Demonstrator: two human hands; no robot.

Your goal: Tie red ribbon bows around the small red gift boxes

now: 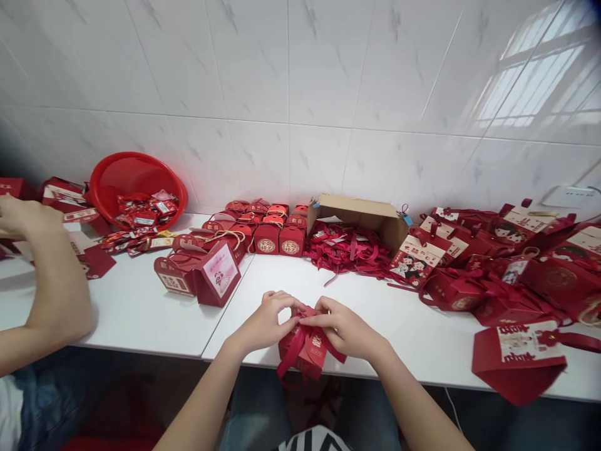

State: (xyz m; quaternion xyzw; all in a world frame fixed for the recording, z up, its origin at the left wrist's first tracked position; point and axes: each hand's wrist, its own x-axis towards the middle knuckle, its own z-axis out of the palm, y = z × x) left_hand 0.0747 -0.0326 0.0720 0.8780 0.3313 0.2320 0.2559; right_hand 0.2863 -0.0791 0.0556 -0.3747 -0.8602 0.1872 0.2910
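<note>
A small red gift box (310,351) with pale lettering stands at the table's front edge, right before me. Dark red ribbon (295,351) crosses its top and hangs down its sides. My left hand (272,321) pinches the ribbon at the top of the box with thumb and fingers. From the other side my right hand (345,326) also has its thumb and fingers closed on the ribbon, close to the left fingertips. The exact shape of the ribbon between the fingers is partly hidden.
A cardboard box (361,210) spills red ribbons (347,247). Red boxes (267,241) stand in rows at the back; more boxes (464,285) pile up on the right. A red basket (101,181) holds small packets. At far left is a co-worker's arm (56,288).
</note>
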